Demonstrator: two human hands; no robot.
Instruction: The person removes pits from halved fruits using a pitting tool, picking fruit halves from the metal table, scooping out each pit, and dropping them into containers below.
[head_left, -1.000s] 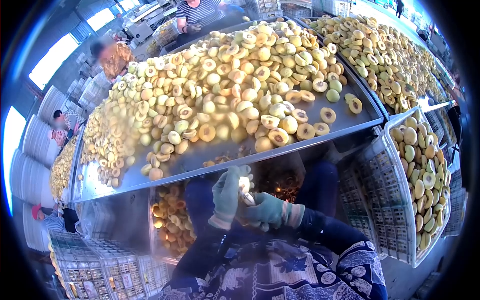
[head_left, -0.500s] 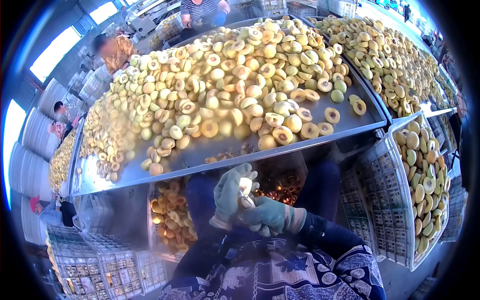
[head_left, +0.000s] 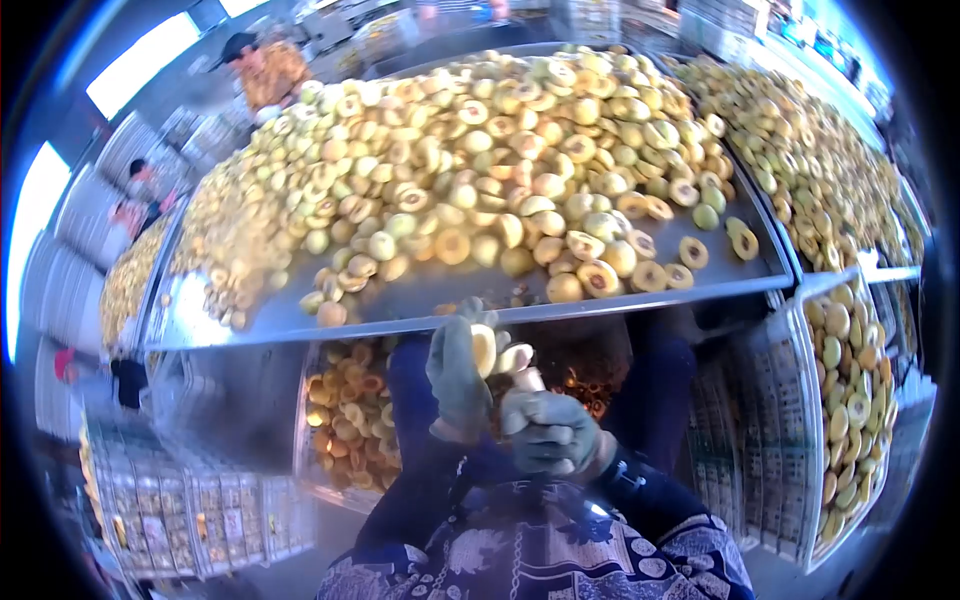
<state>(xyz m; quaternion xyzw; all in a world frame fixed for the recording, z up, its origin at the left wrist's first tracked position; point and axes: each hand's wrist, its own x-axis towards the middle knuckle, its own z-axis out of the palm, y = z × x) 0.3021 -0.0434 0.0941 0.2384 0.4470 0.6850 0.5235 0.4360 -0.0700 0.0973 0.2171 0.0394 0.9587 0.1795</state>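
Note:
My left hand (head_left: 458, 378), in a grey-green glove, is closed around a yellow stone-fruit half (head_left: 484, 350) that looks like a peach half. My right hand (head_left: 548, 430), gloved the same way, is wrapped round a small pitting tool (head_left: 528, 379) with a pale shaft. A bright rounded piece (head_left: 515, 358) lies between the tool and the fruit; blur hides whether it is the tool's head or more fruit. Both hands are over my lap, just below the metal table's (head_left: 400, 328) near edge. Halved fruit (head_left: 480, 180) is heaped across that table.
Under the table edge, a crate (head_left: 345, 490) of fruit halves stands left of my legs, with dark pits (head_left: 590, 392) between them. A white crate (head_left: 815, 480) full of halves is at right, more crates (head_left: 200, 520) at left. A co-worker (head_left: 265, 75) is at the far left side.
My hands have come apart a little, the right one lower and to the right, baring the tool's shaft and the fruit half. The view has shifted slightly.

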